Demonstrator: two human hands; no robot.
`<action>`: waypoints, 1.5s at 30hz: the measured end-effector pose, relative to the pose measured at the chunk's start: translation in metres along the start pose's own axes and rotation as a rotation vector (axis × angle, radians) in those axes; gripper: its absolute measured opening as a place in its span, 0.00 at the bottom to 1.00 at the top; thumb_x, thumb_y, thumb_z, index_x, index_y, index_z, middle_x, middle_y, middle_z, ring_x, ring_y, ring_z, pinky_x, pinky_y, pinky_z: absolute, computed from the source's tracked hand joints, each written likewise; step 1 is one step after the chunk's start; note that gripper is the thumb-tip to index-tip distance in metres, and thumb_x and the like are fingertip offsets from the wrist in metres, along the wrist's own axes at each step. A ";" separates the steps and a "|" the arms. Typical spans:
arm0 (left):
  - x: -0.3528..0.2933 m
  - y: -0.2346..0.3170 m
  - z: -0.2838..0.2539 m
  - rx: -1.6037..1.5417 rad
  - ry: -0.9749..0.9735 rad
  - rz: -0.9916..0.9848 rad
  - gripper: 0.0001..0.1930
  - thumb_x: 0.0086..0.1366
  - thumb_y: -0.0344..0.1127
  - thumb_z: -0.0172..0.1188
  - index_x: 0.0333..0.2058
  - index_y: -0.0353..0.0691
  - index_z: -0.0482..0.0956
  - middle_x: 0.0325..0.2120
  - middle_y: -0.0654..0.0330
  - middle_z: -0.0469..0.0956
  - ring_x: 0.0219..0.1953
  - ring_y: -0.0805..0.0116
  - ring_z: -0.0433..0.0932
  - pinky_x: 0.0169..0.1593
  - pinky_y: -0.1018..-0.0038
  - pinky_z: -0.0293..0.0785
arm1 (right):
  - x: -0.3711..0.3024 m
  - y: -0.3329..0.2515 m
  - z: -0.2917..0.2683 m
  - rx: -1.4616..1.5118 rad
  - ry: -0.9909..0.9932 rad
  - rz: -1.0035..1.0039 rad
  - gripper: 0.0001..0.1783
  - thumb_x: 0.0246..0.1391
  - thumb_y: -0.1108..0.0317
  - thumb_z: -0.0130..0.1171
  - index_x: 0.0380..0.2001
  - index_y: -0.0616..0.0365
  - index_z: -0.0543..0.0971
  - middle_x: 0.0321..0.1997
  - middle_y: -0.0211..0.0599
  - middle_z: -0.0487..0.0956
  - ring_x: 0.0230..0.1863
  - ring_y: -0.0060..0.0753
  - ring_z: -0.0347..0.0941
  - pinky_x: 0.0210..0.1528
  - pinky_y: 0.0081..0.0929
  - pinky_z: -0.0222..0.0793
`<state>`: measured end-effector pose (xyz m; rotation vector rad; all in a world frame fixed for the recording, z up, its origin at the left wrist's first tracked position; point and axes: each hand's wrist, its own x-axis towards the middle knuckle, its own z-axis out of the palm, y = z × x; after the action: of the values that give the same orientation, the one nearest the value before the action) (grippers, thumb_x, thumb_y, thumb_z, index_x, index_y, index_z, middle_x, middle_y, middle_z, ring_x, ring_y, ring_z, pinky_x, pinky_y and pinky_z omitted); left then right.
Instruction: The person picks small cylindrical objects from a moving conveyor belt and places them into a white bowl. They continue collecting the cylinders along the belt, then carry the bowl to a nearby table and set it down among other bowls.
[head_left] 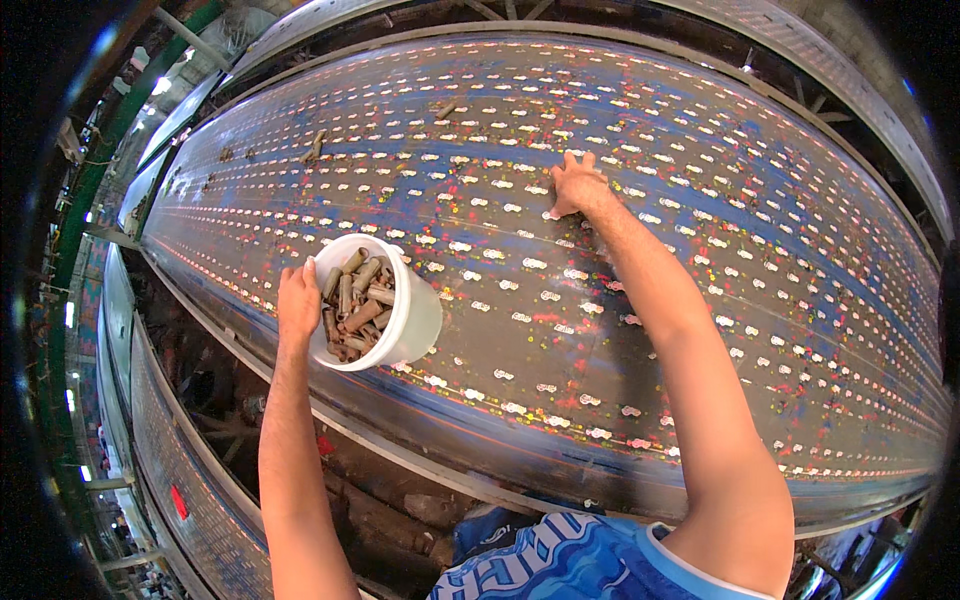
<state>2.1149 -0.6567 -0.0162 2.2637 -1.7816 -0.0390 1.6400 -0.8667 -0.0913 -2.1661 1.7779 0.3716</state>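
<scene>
My left hand point(298, 300) is closed on the rim of a white plastic bucket point(416, 318), which leans toward me over the near left part of a long table. Inside the bucket lie several short, brown, stick-like pieces point(362, 312). My right hand point(577, 186) reaches across to the middle of the table, thumb and fingers spread, low over or touching a dark printed sheet point(520, 352). Nothing shows in that hand, though its palm side is hidden. Rows of small white motifs with red and yellow specks run over the sheet.
Similar brown pieces lie on the sheet, one at the far side point(446, 110) and others farther left point(316, 146). A pale rail point(440, 479) edges the table near me. Another long table point(165, 440) stands at the left, with a red object point(180, 502) on it.
</scene>
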 end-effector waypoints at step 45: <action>0.002 -0.002 0.005 -0.428 -0.075 -0.012 0.31 0.82 0.53 0.41 0.46 0.27 0.83 0.51 0.38 0.77 0.53 0.35 0.78 0.59 0.43 0.72 | -0.103 0.006 0.044 0.621 0.203 0.468 0.26 0.51 0.52 0.74 0.53 0.47 0.83 0.48 0.33 0.86 0.47 0.33 0.84 0.37 0.37 0.87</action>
<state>2.1161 -0.6593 -0.0215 1.9853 -1.6070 -0.4666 1.6142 -0.7570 -0.0920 -1.3945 2.1397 -0.2871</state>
